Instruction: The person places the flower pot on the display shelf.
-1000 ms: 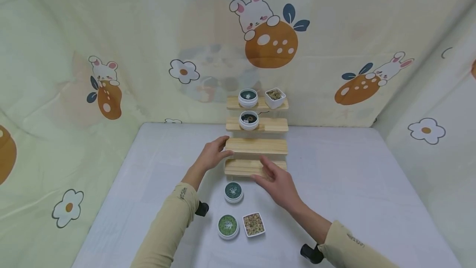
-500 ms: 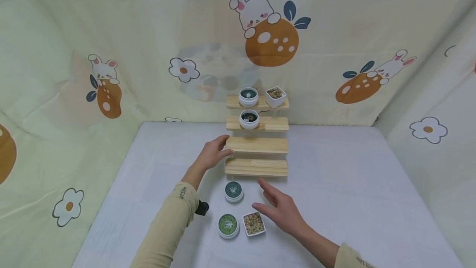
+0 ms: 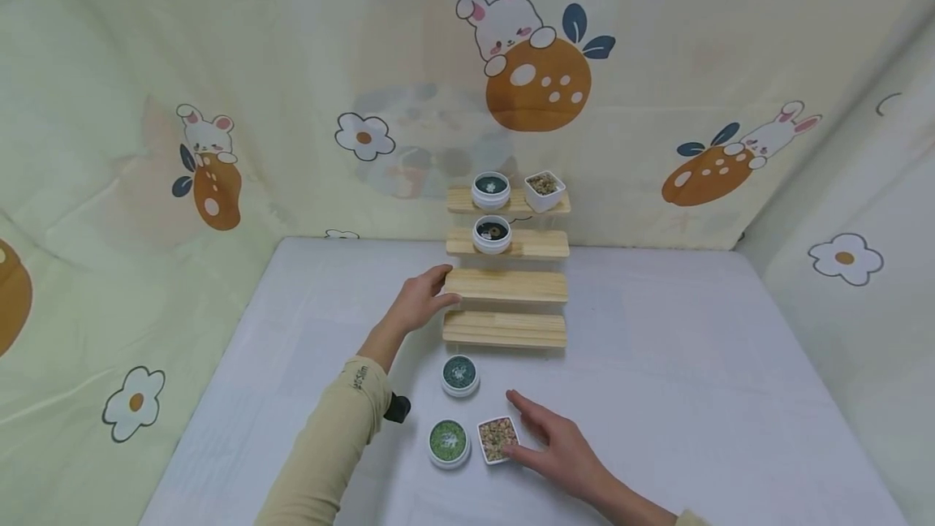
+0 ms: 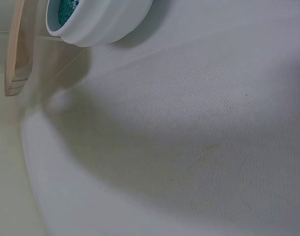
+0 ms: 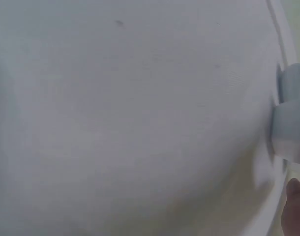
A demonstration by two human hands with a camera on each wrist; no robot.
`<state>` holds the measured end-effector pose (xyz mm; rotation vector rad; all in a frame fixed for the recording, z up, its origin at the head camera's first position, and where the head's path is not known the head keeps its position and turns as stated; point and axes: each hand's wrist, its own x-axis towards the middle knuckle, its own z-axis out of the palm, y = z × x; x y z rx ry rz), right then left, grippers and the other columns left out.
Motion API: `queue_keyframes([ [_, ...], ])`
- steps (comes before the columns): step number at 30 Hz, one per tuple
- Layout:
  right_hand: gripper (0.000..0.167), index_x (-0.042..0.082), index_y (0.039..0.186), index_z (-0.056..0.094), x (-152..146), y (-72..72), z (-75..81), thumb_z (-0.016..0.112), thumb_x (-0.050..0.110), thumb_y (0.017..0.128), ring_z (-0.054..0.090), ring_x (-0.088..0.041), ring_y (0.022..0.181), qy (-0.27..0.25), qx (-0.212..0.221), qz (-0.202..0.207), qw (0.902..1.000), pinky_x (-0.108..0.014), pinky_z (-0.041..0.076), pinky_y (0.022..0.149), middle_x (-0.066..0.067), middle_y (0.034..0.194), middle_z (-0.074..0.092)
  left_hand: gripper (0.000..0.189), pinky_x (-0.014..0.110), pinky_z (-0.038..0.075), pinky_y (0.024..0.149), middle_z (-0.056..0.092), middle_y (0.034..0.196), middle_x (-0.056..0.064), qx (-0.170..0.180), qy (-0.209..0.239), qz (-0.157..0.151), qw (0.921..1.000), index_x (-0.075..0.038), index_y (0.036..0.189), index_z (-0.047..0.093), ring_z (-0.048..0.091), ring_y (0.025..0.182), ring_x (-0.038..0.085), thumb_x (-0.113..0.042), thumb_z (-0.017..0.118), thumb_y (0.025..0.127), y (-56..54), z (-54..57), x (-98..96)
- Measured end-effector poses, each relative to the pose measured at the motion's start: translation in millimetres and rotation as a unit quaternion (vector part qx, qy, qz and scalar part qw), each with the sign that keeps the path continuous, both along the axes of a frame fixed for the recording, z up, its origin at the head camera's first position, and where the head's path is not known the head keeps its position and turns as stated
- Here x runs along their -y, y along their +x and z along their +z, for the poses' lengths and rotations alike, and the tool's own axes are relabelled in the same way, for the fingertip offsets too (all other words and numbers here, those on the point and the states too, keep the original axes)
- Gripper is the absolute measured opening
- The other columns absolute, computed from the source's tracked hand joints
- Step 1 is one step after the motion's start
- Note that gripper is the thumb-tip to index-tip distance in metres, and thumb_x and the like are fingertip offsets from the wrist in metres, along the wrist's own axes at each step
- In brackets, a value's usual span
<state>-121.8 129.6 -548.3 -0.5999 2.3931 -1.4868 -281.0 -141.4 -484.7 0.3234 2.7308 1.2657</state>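
My left hand is at the left end of a stepped wooden shelf, thumb toward the front and fingers toward the back of one step, as if holding it. Lower right, my right hand spreads its thumb and fingers beside a square white dish of mixed brown bits; the thumb tip overlaps the dish's right rim. In the right wrist view, part of the right hand shows at the lower right edge. Left of the dish stands a round white pot with green filling.
Another round pot, filled dark teal, stands before the shelf. On the top step are a round pot and a square dish; a dark-filled pot sits one step below. A printed cloth hangs behind the white tabletop.
My right hand has come down from the shelf's lowest step toward the square dish on the table. The left hand has stayed at the shelf.
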Motion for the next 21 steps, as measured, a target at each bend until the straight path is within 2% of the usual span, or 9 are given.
queue_keyframes([
  [7,0.081,0.001,0.143,0.047,-3,10.0,-11.1,0.079,0.041,0.081,0.045,-0.030,0.133,0.031,-0.026,0.016,0.9991,-0.023,0.041,0.107,-0.010,0.146,0.049,0.067,0.035,0.044,0.108,0.046,0.146,0.020,0.005,-0.004,0.003,1.0000,0.002,0.146,0.039,0.049,0.131,0.030,-0.026,0.068,0.093,0.3,0.1,-1.4],
  [12,0.081,-0.002,0.144,0.044,-3,12.2,-19.0,0.080,0.034,0.081,0.044,-0.026,0.134,-0.002,-0.007,0.034,0.9994,-0.023,0.041,0.106,-0.015,0.147,0.047,0.067,0.035,0.044,0.108,0.046,0.146,0.020,0.004,-0.003,0.002,1.0000,0.002,0.146,0.039,0.050,0.130,0.031,-0.026,0.069,0.093,0.0,-0.6,-0.3],
  [17,0.079,-0.005,0.142,0.045,-2,12.9,-29.6,0.079,0.032,0.082,0.045,-0.015,0.132,-0.049,-0.025,0.042,0.9976,-0.022,0.043,0.103,-0.018,0.145,0.048,0.066,0.035,0.044,0.108,0.047,0.145,0.020,0.006,-0.001,0.001,1.0000,0.002,0.146,0.040,0.050,0.131,0.031,-0.025,0.069,0.093,-0.4,-0.8,-0.2],
  [21,0.077,-0.006,0.142,0.045,-2,13.0,-32.2,0.079,0.030,0.083,0.043,-0.013,0.132,-0.065,-0.033,0.037,0.9967,-0.021,0.043,0.103,-0.019,0.144,0.048,0.067,0.035,0.043,0.108,0.046,0.146,0.019,0.012,-0.004,0.003,0.9999,0.002,0.146,0.040,0.049,0.131,0.029,-0.026,0.069,0.093,-0.9,0.0,-1.5],
])
